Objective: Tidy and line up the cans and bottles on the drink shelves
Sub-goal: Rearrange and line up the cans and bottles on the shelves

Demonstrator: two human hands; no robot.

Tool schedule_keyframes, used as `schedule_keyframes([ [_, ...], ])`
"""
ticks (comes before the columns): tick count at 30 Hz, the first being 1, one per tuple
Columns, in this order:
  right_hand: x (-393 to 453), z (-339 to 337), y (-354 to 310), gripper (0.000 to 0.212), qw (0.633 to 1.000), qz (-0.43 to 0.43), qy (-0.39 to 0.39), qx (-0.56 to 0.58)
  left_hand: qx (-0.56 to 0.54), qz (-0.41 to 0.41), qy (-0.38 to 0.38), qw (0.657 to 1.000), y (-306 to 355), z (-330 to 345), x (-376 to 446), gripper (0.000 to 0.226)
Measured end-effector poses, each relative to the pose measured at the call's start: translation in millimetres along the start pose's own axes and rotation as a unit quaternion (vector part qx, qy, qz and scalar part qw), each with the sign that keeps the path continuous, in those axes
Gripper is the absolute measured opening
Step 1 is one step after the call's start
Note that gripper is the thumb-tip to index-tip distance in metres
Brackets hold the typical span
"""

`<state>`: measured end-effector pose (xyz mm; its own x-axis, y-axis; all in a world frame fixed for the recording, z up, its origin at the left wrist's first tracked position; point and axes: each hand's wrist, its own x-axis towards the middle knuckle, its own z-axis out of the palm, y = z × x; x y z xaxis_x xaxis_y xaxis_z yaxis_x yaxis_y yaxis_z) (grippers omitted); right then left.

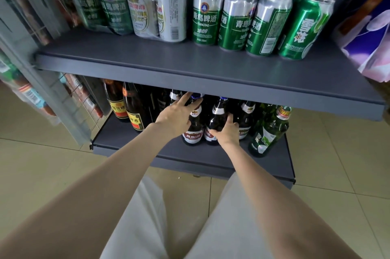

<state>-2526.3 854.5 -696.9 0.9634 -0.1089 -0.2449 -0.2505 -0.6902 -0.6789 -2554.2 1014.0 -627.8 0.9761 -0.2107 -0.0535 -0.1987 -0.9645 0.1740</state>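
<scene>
Two upright brown bottles on the lower shelf (130, 144) are being handled. The left bottle (193, 125) is being touched by the spread, straight fingers of the left hand (176, 116); the right bottle (217, 119) is being clasped low by the right hand (229, 131), directly ahead, nearer than the leaning green bottle (268, 132).

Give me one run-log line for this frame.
lower shelf | left hand on brown bottle | right hand grips neighbouring brown bottle | cans above untouched
</scene>
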Motion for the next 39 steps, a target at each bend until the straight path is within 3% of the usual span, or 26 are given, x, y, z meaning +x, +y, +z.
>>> schedule_keyframes([
  [3,-16,-8,0,0.079,0.999,-0.014,-0.011,0.045,0.044,0.019,0.013,0.999,-4,-4,-10,0.070],
  [6,-45,-20,3,0.066,0.994,-0.088,0.019,0.055,0.072,0.038,0.049,0.996,-4,-9,-35,0.060],
  [9,-81,-51,-8,0.049,0.969,-0.233,0.065,0.053,0.035,0.159,0.172,0.972,-8,-31,-56,0.043],
  [11,-96,-81,-27,0.038,0.936,-0.326,0.122,0.057,0.035,0.198,0.247,0.948,-13,-54,-57,0.032],
  [15,-105,-141,-73,0.033,0.898,-0.400,0.180,0.026,0.077,0.157,0.306,0.936,-6,-106,-48,0.037],
  [18,-82,-183,-105,0.050,0.887,-0.404,0.215,-0.061,0.115,0.099,0.314,0.937,1,-134,-41,0.035],
  [22,-38,-223,-139,0.073,0.910,-0.301,0.189,-0.214,0.122,0.086,0.348,0.925,14,-165,-38,0.047],
  [28,-25,-230,-147,0.057,0.889,-0.276,0.086,-0.354,0.052,0.134,0.447,0.883,17,-193,-19,0.035],
  [30,-34,-232,-146,0.054,0.892,-0.287,0.103,-0.334,0.038,0.188,0.500,0.845,18,-206,-22,0.035],
  [32,-58,-235,-145,0.044,0.863,-0.390,0.203,-0.249,0.017,0.226,0.577,0.785,26,-230,-29,0.034],
  [34,-93,-249,-154,0.034,0.789,-0.512,0.300,-0.156,-0.005,0.223,0.633,0.741,34,-266,-33,0.033],
  [37,-139,-281,-179,0.023,0.694,-0.609,0.365,-0.120,-0.079,0.165,0.659,0.729,42,-315,-22,0.034],
  [39,-152,-305,-210,0.021,0.666,-0.633,0.375,-0.127,-0.172,0.123,0.650,0.730,49,-344,-9,0.037],
])
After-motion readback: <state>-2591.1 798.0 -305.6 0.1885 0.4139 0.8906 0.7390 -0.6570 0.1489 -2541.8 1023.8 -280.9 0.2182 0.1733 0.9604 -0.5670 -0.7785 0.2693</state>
